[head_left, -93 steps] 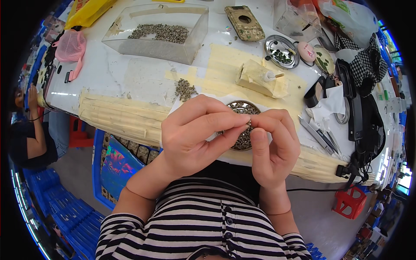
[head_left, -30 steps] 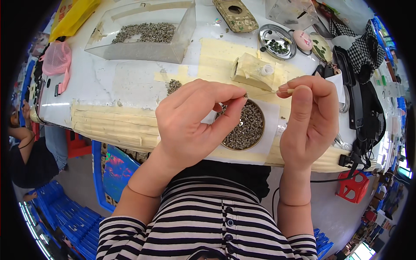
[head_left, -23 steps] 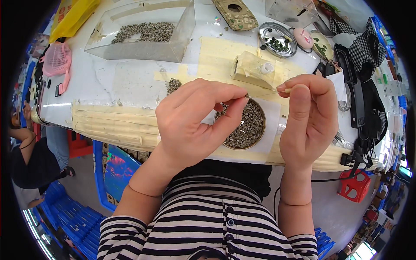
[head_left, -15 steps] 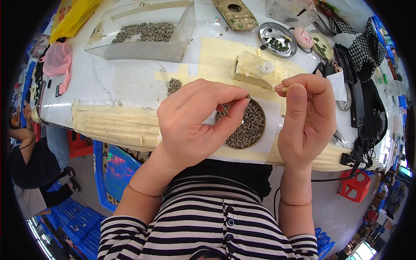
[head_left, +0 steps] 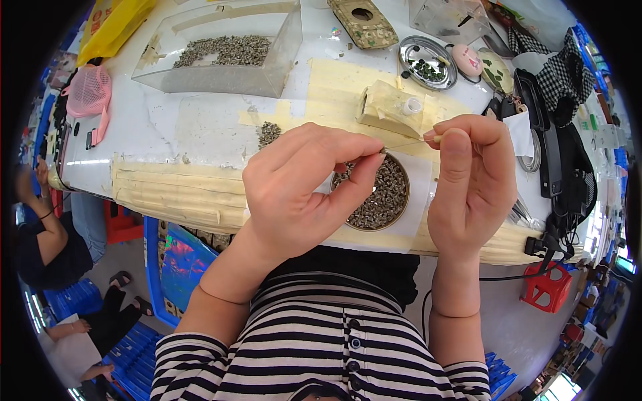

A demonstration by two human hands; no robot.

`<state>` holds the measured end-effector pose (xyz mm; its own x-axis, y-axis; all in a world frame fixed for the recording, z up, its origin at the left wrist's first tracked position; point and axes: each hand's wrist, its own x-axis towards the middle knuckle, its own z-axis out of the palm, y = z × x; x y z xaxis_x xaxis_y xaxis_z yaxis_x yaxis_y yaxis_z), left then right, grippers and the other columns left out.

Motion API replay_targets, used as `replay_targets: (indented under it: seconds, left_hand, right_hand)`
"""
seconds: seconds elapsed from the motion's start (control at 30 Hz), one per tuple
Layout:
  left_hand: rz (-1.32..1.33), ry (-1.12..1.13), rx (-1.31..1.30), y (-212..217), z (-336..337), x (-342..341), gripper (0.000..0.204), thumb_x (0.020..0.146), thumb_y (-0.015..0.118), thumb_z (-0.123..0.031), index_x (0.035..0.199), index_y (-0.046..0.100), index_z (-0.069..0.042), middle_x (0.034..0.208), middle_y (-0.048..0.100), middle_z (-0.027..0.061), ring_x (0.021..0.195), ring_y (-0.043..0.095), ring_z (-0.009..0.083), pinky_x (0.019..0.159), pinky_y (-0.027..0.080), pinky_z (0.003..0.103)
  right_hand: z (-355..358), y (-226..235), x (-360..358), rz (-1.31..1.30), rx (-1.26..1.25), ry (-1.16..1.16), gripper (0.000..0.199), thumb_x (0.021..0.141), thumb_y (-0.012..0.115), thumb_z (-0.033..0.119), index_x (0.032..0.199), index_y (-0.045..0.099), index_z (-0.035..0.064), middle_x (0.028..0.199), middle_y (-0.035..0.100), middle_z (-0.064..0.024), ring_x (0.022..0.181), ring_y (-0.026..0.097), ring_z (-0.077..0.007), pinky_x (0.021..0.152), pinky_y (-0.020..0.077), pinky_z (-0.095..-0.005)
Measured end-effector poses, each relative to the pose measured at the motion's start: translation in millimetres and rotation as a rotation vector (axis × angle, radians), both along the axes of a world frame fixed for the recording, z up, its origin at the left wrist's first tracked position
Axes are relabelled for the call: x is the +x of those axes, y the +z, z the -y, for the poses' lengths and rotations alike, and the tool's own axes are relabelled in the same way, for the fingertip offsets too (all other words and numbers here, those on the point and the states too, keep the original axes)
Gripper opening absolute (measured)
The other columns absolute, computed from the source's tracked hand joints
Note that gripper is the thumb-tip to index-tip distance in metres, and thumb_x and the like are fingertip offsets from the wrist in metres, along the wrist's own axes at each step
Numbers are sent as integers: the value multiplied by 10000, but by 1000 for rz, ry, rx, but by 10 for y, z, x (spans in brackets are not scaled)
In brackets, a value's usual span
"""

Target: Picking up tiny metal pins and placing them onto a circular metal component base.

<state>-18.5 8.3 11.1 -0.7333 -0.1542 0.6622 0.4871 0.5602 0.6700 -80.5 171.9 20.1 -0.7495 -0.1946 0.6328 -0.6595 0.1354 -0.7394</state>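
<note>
Between the thumb and forefinger of my left hand point(head_left: 294, 184) is a tiny grey part point(head_left: 384, 151), mostly hidden by the fingertips. My right hand point(head_left: 471, 180) is closed in a pinch on a thin needle-like tool point(head_left: 437, 138) with a pale end. Its fine shaft runs left toward the tiny part; I cannot tell whether they touch. Under my hands a round dish point(head_left: 408, 194) full of small grey metal-looking parts point(head_left: 380, 200) rests on white paper point(head_left: 420, 180). Just beyond is a block wrapped in yellow tape point(head_left: 384, 110), bearing a small clear cup point(head_left: 411, 105).
A clear bin point(head_left: 221, 83) of similar parts stands far left, and a loose pile point(head_left: 269, 134) lies nearer. A round metal tray point(head_left: 404, 50) holds dark green bits. Camouflage-patterned case point(head_left: 368, 30), pink strainer point(head_left: 90, 90) and black cable point(head_left: 488, 279) are around. People point(head_left: 50, 244) are at left.
My hands stay almost in place, still pinching the tiny part and the needle-like tool. At the left, the other people have shifted position.
</note>
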Motion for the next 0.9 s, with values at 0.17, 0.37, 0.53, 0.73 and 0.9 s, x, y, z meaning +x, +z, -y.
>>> replay_targets:
  seconds: [0.17,0.37,0.53,0.73,0.9]
  left_hand:
    - [1,-13,-5,2,7,3,190,744,769,82,910,726,0,797,707,84,646,640,156,579,504,252]
    - [-6,-54,10,10,42,29,226,754,734,139,954,722,34,823,697,96,721,640,160,655,490,253]
    - [11,-65,65,32,62,48,233,755,742,129,964,724,27,852,683,89,775,629,168,690,479,258]
    - [-100,-84,51,-8,121,1,279,706,816,24,960,772,-83,857,654,30,765,581,175,701,462,293]
    - [-129,-45,-46,11,144,3,318,668,830,-28,961,781,-143,886,636,-9,844,532,195,773,425,330]
  right_hand:
    - [-23,18,-44,-35,-38,-92,102,953,674,67,911,625,-12,808,639,-52,719,587,-129,694,481,-232]
    - [-36,94,-220,-355,306,-369,84,878,738,68,883,661,35,802,632,-36,693,560,-190,647,455,-290]
    - [-28,47,-274,-419,450,-348,77,842,750,84,884,692,57,781,619,-49,707,534,-237,655,436,-344]
    - [-45,129,-2,-159,197,-15,65,890,708,80,896,709,15,805,642,-77,707,550,-201,651,431,-295]
    - [44,148,131,510,-71,438,83,921,679,64,888,709,-6,797,638,-49,703,531,-127,639,418,-246]
